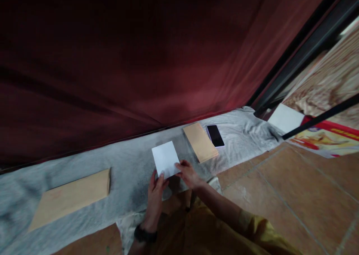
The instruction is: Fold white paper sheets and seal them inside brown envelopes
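Note:
A white sheet of paper (166, 157), roughly square and blank on the side I see, is held between both hands above the grey cloth (126, 161). My left hand (156, 187) pinches its lower left edge, thumb on top. At the lower right corner my right hand (189, 174) grips it, the thumb lying over the paper. Fingers beneath the sheet are partly hidden. Just right of the paper lies a stack of brown envelopes (199, 142). A dark-screened phone (215, 135) sits against that stack's right side. Further left rests another brown envelope stack (74, 198).
A dark red curtain (168, 60) hangs behind the cloth. Brown floor tiles (280, 187) run along the right. Beyond a black metal bar (322, 116), a white board (286, 118) and a colourful printed sheet (328, 137) lie at the right.

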Demonstrator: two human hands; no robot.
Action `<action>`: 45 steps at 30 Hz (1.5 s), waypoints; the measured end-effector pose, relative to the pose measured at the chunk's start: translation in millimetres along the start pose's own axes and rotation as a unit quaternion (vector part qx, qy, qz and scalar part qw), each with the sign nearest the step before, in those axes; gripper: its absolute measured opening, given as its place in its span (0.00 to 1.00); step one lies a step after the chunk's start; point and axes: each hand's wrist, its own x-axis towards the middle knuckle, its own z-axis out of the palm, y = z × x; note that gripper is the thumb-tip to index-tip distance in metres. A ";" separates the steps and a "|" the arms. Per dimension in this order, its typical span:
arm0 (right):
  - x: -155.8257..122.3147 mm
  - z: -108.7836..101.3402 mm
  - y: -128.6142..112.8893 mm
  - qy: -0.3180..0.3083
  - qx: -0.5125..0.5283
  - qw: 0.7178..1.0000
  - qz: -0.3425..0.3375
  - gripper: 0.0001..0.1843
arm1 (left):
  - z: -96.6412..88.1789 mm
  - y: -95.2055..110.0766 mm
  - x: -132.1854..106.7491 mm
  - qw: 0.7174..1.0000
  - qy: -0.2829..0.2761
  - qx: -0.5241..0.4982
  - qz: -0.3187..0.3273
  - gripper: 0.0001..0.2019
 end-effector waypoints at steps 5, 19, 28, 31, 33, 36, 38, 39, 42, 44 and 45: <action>-9.4 10.2 2.8 0.011 0.112 0.992 0.054 0.28 | 5.9 9.7 3.5 0.997 -0.023 -0.058 -0.052 0.26; 7.7 -10.0 0.1 0.039 0.162 0.984 0.062 0.21 | -16.9 30.2 9.3 0.986 -0.084 -0.053 -0.131 0.27; 7.9 -31.0 12.6 0.077 0.045 0.996 -0.031 0.14 | -14.9 16.2 19.4 0.994 -0.052 0.023 -0.091 0.24; -1.7 -46.7 11.7 0.021 -0.192 0.958 -0.210 0.20 | -19.6 15.6 23.0 0.992 -0.057 0.064 -0.089 0.22; -7.6 -50.9 13.3 -0.069 -0.377 0.864 -0.327 0.24 | -19.5 13.3 22.9 0.990 -0.064 0.078 -0.095 0.21; -9.4 -48.6 18.9 -0.158 -0.529 0.734 -0.395 0.24 | -17.3 8.8 22.0 0.988 -0.072 0.094 -0.099 0.20; -6.4 -45.1 22.6 -0.175 -0.579 0.688 -0.402 0.22 | -17.1 6.9 21.6 0.986 -0.068 0.121 -0.092 0.19; -4.5 -43.7 23.8 -0.179 -0.593 0.676 -0.400 0.22 | -17.9 6.6 21.3 0.985 -0.060 0.140 -0.086 0.19; -0.7 -41.5 24.3 -0.181 -0.606 0.668 -0.392 0.20 | -22.7 8.2 16.8 0.977 -0.015 0.209 -0.051 0.20; -0.3 -41.1 22.9 -0.179 -0.600 0.677 -0.386 0.20 | -24.9 9.3 10.3 0.955 0.036 0.294 0.035 0.21; -0.4 -40.8 22.1 -0.180 -0.596 0.682 -0.384 0.19 | -24.7 8.8 6.5 0.930 0.049 0.349 0.102 0.21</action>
